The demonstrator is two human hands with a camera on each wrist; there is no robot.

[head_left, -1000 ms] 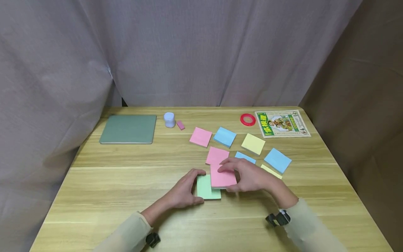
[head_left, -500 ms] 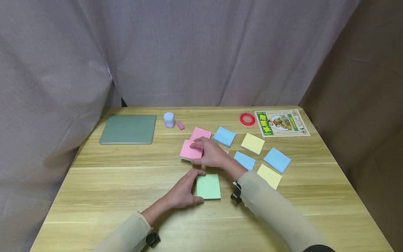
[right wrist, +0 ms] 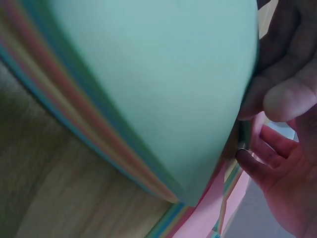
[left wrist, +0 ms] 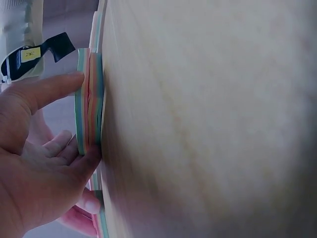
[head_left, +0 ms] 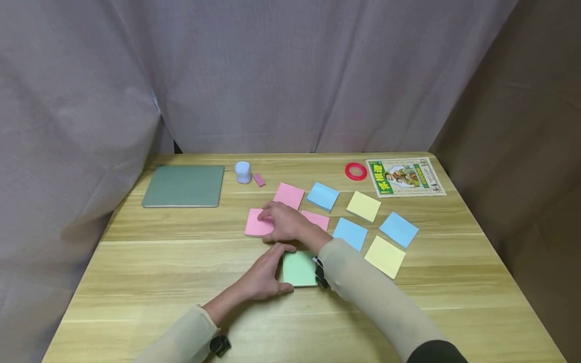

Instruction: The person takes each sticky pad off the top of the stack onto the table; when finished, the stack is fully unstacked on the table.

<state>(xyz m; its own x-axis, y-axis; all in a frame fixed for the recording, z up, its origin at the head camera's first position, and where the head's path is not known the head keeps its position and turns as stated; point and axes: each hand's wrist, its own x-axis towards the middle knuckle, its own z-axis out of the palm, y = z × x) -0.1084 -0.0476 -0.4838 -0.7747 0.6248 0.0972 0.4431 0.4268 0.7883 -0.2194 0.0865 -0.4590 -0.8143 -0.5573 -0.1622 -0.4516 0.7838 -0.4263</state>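
Near the middle of the table in the head view, my left hand (head_left: 263,275) grips a green-topped sticky note pad (head_left: 299,269) between thumb and fingers. Its layered coloured edge shows in the left wrist view, where a finger and the thumb touch opposite ends of the pad (left wrist: 89,106). Farther out, my right hand (head_left: 287,222) pinches a pink sticky note pad (head_left: 258,223), which lies at the table surface; its right part is under the fingers. The right forearm crosses over the green pad's right side. That pad (right wrist: 163,89) fills much of the right wrist view.
Other pads lie around: pink ones (head_left: 290,195) (head_left: 316,220), blue ones (head_left: 323,196) (head_left: 350,233) (head_left: 399,229) and yellow ones (head_left: 364,206) (head_left: 385,256). At the back are a green notebook (head_left: 183,186), a small white container (head_left: 243,172), a pink eraser-like block (head_left: 259,180), red tape (head_left: 356,171) and a printed sheet (head_left: 406,176).
My right hand has carried the pink pad left and away from above the green pad, then lowered it to the table left of the other pink pads. The left hand has stayed put.
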